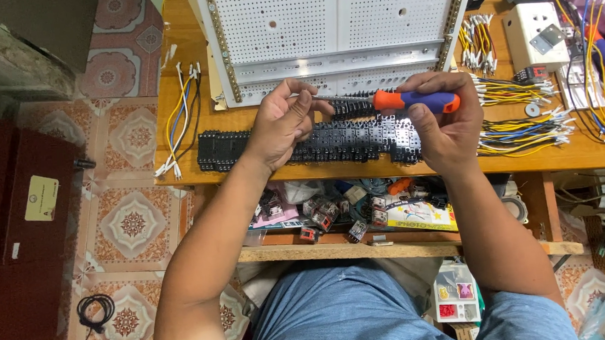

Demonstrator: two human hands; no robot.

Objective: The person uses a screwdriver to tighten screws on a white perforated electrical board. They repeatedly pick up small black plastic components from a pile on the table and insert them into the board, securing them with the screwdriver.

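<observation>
Two hands, right hand [441, 121] fingers clasping screwdriver [411, 100], left hand [282, 125] perhaps pinching shaft.

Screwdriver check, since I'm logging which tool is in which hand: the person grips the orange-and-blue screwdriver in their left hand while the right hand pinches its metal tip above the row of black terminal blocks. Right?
Not quite: the hands are swapped. In the head view the right hand grips the orange-and-blue screwdriver, and the left hand pinches at its metal tip, above the row of black terminal blocks.
</observation>
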